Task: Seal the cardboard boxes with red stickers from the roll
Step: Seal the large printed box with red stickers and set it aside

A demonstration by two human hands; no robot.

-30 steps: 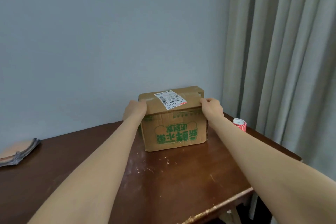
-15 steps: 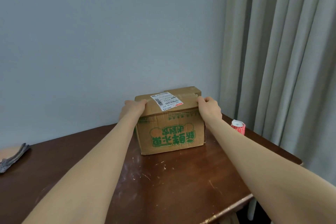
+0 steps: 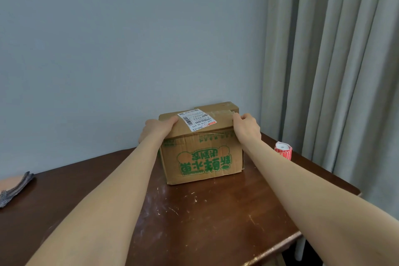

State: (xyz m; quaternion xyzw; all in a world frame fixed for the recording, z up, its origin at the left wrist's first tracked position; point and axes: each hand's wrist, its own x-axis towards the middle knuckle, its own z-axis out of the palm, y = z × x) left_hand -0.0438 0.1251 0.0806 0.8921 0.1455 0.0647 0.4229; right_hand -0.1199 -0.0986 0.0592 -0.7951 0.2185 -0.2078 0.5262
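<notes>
Cardboard box (image 3: 203, 157), brown with green print on its near face, is standing towards the back of the dark wooden counter (image 3: 194, 222), close to the wall, with its top flaps lying closed.

Left to right:
- A grey folded item (image 3: 16, 187) is lying at the counter's left edge, well apart from the box.
- The left hand (image 3: 158, 128) is gripping the box's upper left corner, fingers curled over the top edge.
- A white shipping label (image 3: 196, 120) with barcodes is sitting on the top face, between the two hands.
- The right hand (image 3: 246, 126) is holding the upper right edge, fingers bent and pinching the cardboard.
- A roll of red stickers (image 3: 283, 150) is resting on the counter to the right of the box, apart from it.
- A grey curtain (image 3: 334, 71) is hanging just behind the roll.
</notes>
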